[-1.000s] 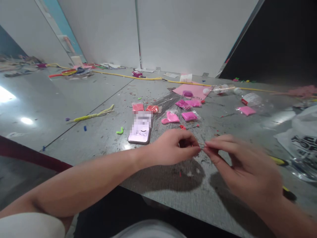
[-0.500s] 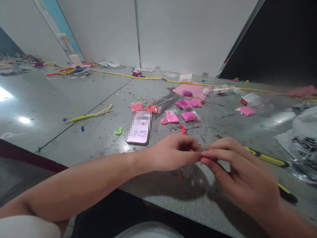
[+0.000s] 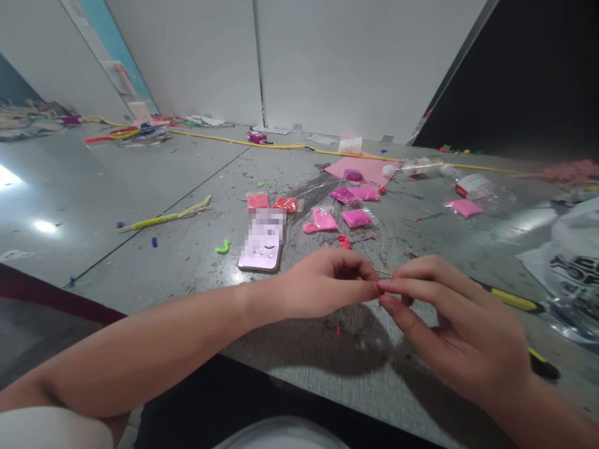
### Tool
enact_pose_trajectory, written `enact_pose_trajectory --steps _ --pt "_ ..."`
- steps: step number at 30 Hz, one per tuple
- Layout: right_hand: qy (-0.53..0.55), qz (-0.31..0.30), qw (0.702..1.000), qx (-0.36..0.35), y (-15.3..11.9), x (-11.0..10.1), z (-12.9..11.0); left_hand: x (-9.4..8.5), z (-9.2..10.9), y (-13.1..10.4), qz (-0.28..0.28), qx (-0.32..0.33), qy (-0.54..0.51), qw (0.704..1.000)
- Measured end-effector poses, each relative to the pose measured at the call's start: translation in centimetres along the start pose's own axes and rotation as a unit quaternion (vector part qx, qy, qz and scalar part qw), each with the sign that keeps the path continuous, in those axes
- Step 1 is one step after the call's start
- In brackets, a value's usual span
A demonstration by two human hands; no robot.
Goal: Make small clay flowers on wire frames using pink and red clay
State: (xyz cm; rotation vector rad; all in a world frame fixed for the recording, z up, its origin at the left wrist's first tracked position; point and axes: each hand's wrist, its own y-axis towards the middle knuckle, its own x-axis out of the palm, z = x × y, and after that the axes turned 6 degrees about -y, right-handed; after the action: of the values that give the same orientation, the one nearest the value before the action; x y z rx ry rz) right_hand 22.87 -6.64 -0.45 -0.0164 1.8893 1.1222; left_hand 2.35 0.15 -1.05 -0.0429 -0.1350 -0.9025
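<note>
Above the front part of the grey table (image 3: 299, 346), my left hand (image 3: 330, 284) and my right hand (image 3: 461, 321) meet at the fingertips. Thumb and forefinger of each hand are pinched together, and whatever sits between them is too small and hidden to make out. Just beyond the fingers lie a red clay lump (image 3: 344, 242) and thin wires with red tips. A small red piece (image 3: 339, 330) rests on the table below my left hand. Left of that hand is a phone (image 3: 262, 243) with its screen lit.
Pink clay packets (image 3: 358, 218) and orange-red packets (image 3: 258, 201) lie past the phone, near a bundle of thin wires (image 3: 313, 190). Yellow-black cutters (image 3: 515, 299) and a plastic bag (image 3: 571, 255) are at right. Clear bottles (image 3: 475, 185) lie behind. A yellow cord (image 3: 224, 138) crosses the back.
Both hands keep their fingertip pinch, with only a slight shift of the fingers. The whole view has drifted a little; nothing on the table has visibly moved.
</note>
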Motion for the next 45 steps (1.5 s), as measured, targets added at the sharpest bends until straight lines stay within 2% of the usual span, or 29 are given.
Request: enact_pose_trajectory --steps 11,16,20,23,25,27,30,34,37,38,40,42,45 --pt "0.024 -0.013 0.999 0.029 0.2 -0.7 -0.2 0.3 0.3 -0.4 -0.001 0.014 0.025 1.000" --pt "0.037 -0.015 0.999 0.027 0.3 -1.0 0.0 0.4 1.0 -0.8 0.006 0.065 0.119 0.991" --pt "0.056 -0.020 0.996 0.065 0.2 -1.1 0.0 0.3 1.7 -1.2 0.013 0.157 0.243 0.957" --pt "0.106 -0.033 0.983 0.148 0.2 -1.0 0.0 0.1 1.7 -1.3 0.004 0.251 0.328 0.911" --pt "0.177 -0.050 0.960 0.213 0.4 -0.8 0.1 0.0 1.7 -1.4 -0.001 0.281 0.348 0.894" --pt "0.256 -0.075 0.927 0.263 0.7 -0.6 0.1 0.1 1.5 -1.4 0.009 0.282 0.342 0.896" --pt "0.327 -0.098 0.889 0.304 1.0 -0.5 0.2 0.5 1.6 -1.4 0.042 0.241 0.315 0.917" --pt "0.337 -0.077 0.890 0.299 1.1 -0.4 0.3 0.6 2.0 -1.2 0.057 0.158 0.268 0.949" --pt "0.331 -0.053 0.900 0.279 0.9 -0.4 0.6 -0.4 2.3 -0.9 0.006 0.135 0.302 0.944" --pt "0.328 -0.047 0.904 0.271 0.8 -0.4 0.7 -0.9 2.3 -0.7 -0.027 0.138 0.338 0.931" --pt "0.320 -0.041 0.910 0.261 0.7 -0.3 1.0 -2.1 2.3 -0.5 -0.098 0.151 0.428 0.886" --pt "0.312 -0.040 0.912 0.261 0.6 -0.3 1.1 -3.1 2.0 -0.3 -0.156 0.124 0.490 0.849" --pt "0.313 -0.042 0.911 0.265 0.5 -0.3 1.2 -3.7 1.6 -0.1 -0.209 0.087 0.525 0.820"
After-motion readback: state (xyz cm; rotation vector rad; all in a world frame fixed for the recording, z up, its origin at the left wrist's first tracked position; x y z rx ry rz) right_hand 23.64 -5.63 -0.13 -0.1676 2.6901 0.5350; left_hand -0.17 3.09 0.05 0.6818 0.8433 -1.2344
